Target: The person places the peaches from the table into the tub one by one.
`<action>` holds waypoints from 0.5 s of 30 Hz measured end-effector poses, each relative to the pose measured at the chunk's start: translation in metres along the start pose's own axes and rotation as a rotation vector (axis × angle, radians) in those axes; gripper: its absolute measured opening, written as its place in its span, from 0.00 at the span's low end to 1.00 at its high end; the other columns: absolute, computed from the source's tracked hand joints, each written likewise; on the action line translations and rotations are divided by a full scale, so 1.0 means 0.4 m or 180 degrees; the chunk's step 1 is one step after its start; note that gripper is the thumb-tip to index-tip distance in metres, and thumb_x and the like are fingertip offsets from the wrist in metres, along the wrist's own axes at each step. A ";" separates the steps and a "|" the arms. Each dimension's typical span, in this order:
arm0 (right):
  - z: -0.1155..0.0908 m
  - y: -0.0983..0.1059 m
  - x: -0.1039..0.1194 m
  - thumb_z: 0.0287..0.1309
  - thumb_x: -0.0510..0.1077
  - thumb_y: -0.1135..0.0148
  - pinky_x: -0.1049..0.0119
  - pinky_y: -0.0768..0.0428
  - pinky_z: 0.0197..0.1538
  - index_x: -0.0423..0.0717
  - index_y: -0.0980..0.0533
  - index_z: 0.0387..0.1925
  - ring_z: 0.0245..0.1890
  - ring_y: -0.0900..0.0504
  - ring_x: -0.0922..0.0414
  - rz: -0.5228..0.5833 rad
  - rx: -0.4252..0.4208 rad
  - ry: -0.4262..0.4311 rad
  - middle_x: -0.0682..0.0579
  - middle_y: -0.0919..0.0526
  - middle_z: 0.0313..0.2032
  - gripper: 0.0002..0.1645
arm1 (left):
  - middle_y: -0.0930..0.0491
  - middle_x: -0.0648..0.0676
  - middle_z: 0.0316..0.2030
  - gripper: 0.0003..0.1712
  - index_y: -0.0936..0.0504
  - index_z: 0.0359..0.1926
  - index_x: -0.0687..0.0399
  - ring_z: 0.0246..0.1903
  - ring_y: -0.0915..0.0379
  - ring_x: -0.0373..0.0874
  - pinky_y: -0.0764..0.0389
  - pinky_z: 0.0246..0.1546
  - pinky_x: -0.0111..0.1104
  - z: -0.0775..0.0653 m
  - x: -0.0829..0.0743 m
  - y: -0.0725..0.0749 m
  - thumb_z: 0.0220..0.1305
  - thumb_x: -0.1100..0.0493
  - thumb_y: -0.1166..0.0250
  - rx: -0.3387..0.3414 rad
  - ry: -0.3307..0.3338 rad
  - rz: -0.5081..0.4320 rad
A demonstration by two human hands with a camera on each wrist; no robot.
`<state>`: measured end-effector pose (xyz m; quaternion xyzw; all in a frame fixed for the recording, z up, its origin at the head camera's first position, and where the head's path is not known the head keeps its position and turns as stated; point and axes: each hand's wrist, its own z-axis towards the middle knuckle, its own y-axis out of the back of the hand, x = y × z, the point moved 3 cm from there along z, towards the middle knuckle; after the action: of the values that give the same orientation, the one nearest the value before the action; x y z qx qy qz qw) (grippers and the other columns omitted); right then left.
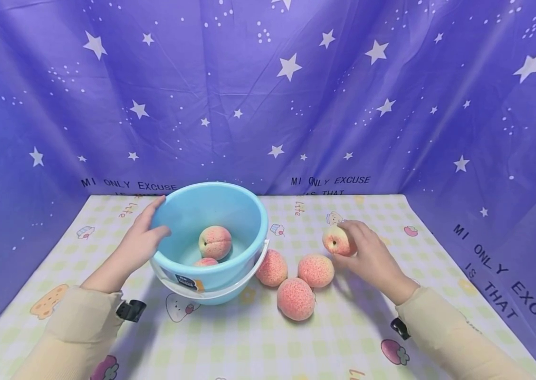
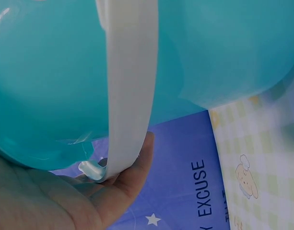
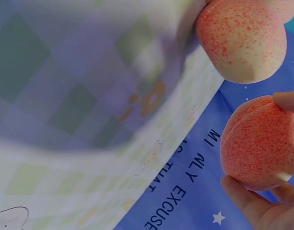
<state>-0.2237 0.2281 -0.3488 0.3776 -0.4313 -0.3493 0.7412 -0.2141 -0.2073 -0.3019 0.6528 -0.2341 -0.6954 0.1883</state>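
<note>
A light blue bucket [image 1: 239, 211] with a white handle [image 1: 230, 290] stands left of centre in the head view, its mouth leaning toward me. My left hand [image 1: 136, 245] grips its left rim, thumb over the edge and fingers along the outside. Inside lie a peach [image 1: 216, 243] and part of another peach [image 1: 206, 262]. At the right, my right hand [image 1: 370, 258] pinches a pink and yellow peach [image 3: 257, 143] between thumb and fingers. Between bucket and right hand, three peaches sit close together: one by the bucket [image 1: 271, 268], one nearer the hand [image 1: 316, 271], one in front [image 1: 296, 299].
A checked tablecloth [image 1: 230, 343] with printed cartoon figures covers the table. Behind it and along both sides hangs a purple-blue curtain [image 1: 249, 95] with white stars and lettering. Dark wrist bands show at both sleeves.
</note>
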 end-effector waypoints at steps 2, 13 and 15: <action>0.002 0.002 0.003 0.48 0.42 0.24 0.36 0.34 0.67 0.37 0.31 0.63 0.63 0.31 0.33 0.0034 -0.0022 0.0024 0.35 0.29 0.63 0.42 | 0.58 0.75 0.75 0.48 0.63 0.78 0.63 0.71 0.55 0.75 0.48 0.70 0.66 0.000 0.000 0.000 0.62 0.65 0.49 -0.0001 0.0003 0.0004; 0.013 0.012 0.029 0.47 0.40 0.25 0.36 0.32 0.66 0.37 0.30 0.62 0.63 0.30 0.35 0.0073 -0.0272 0.0236 0.35 0.28 0.63 0.40 | 0.58 0.75 0.75 0.48 0.63 0.78 0.63 0.72 0.55 0.75 0.48 0.70 0.66 0.001 0.001 0.000 0.62 0.66 0.49 0.0005 0.0000 -0.0007; 0.015 0.013 0.033 0.47 0.40 0.25 0.36 0.32 0.65 0.37 0.30 0.62 0.63 0.30 0.35 0.0075 -0.0316 0.0249 0.35 0.28 0.63 0.40 | 0.59 0.74 0.75 0.48 0.63 0.78 0.63 0.72 0.55 0.75 0.48 0.70 0.66 0.001 0.001 0.000 0.62 0.66 0.49 0.0007 0.0000 -0.0009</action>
<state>-0.2231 0.2177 -0.3373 0.3486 -0.3886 -0.3465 0.7794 -0.2147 -0.2075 -0.3023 0.6533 -0.2340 -0.6955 0.1866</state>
